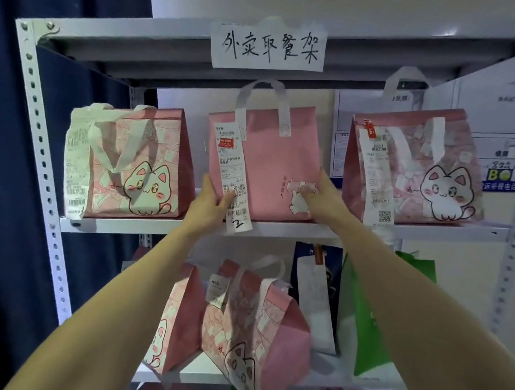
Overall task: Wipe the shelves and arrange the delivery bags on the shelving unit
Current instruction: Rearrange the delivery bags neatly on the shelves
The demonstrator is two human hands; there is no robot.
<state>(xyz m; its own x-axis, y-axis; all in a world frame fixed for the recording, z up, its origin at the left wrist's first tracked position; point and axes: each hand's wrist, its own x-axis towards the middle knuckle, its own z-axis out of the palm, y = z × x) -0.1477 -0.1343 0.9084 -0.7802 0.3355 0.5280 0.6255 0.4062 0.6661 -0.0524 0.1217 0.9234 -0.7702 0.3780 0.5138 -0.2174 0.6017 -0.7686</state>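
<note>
A plain pink delivery bag [270, 151] with white handles and a long receipt stands upright in the middle of the upper shelf [138, 228]. My left hand [209, 205] grips its lower left corner over the receipt. My right hand [324, 195] presses its lower right side by the small cat print. Two pink cat-print bags flank it: one at the left [143, 176], one at the right [435, 181]. On the shelf below stand two more pink cat bags [255, 328], a dark blue bag [316, 283] and a green bag [372, 327].
The grey metal shelving unit has a perforated left post [45, 172] and a handwritten paper label [268, 48] on its top board. A dark blue curtain [5, 136] hangs at the left. Posters cover the wall behind the right side.
</note>
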